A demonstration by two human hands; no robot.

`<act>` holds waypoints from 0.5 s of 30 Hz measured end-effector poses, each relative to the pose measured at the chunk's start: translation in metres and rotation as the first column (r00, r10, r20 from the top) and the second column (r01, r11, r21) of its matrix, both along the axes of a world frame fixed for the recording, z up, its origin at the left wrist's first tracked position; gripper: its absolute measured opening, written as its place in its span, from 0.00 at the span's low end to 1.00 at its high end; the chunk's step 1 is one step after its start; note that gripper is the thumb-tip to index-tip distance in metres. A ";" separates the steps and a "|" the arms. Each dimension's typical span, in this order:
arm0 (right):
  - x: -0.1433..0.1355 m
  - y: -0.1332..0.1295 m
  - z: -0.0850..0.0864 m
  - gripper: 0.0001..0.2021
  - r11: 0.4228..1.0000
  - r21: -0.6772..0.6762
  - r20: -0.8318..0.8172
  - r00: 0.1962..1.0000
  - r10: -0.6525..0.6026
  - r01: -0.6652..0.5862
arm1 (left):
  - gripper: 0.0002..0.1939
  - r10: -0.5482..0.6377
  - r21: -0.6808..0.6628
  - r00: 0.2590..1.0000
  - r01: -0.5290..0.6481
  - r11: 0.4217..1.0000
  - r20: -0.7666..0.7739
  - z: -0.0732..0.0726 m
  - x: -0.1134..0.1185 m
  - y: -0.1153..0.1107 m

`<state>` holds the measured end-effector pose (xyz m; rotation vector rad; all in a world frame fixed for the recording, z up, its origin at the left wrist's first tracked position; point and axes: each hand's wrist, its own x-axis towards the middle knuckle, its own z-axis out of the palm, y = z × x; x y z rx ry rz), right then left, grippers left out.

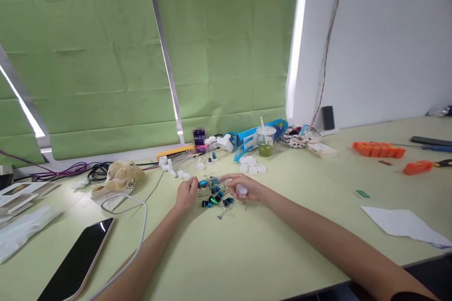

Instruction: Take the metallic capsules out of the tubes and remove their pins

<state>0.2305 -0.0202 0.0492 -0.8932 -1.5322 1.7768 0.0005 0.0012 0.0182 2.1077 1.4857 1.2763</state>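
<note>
My left hand (186, 194) is closed, thumb and fingers pinching the end of a small piece with a shiny blue part (203, 183). Across from it, my right hand (247, 186) has a white round cap (241, 189) in its curled fingers, while the index finger reaches toward a clear tube-like item between the hands. That item is too small to make out fully. Beneath and between both hands lies a heap of small blue-and-black cylinders (219, 196) with thin metal rods. One green cylinder (213, 200) is among them. More white round caps (252, 164) lie just beyond my right hand.
Behind the hands stand a lidded plastic cup (265, 141) with a straw and a blue package (247, 138). A white cable (145, 216) loops past my left forearm, near a phone (79, 261) and a cloth bag (118, 181). Orange holders (379, 149) and paper (406, 225) lie right.
</note>
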 end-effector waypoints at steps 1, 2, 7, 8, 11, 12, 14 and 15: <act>0.000 0.001 -0.001 0.19 1.000 0.001 0.006 1.000 0.000 0.000 | 0.21 -0.002 -0.001 1.000 0.002 1.000 -0.003 0.000 0.000 0.000; 0.000 0.002 -0.003 0.19 1.000 0.000 0.017 1.000 0.006 -0.006 | 0.20 -0.005 -0.002 1.000 0.005 1.000 -0.005 0.000 0.000 0.000; -0.002 0.004 -0.008 0.19 0.995 -0.012 0.053 0.994 0.096 -0.095 | 0.18 -0.025 -0.038 0.999 0.026 0.999 0.035 0.001 0.001 -0.002; -0.002 0.004 -0.009 0.19 0.995 -0.010 0.054 0.994 0.096 -0.095 | 0.19 -0.025 -0.055 0.998 0.028 0.998 0.055 0.002 0.001 -0.002; -0.002 0.003 -0.009 0.19 0.997 0.022 0.078 0.994 0.076 -0.078 | 0.21 -0.020 -0.130 0.990 0.038 0.991 0.137 0.003 0.001 -0.001; -0.002 0.003 -0.009 0.20 0.996 0.045 0.090 0.993 0.071 -0.075 | 0.21 -0.015 -0.163 0.985 0.043 0.986 0.171 0.003 0.001 0.000; 0.000 0.002 -0.008 0.22 0.991 0.102 0.112 0.991 0.070 -0.082 | 0.21 0.010 -0.234 0.969 0.050 0.971 0.248 0.003 0.000 0.003; 0.001 0.001 -0.007 0.23 0.987 0.135 0.127 0.989 0.074 -0.091 | 0.21 0.039 -0.267 0.957 0.041 0.963 0.287 0.003 0.000 0.005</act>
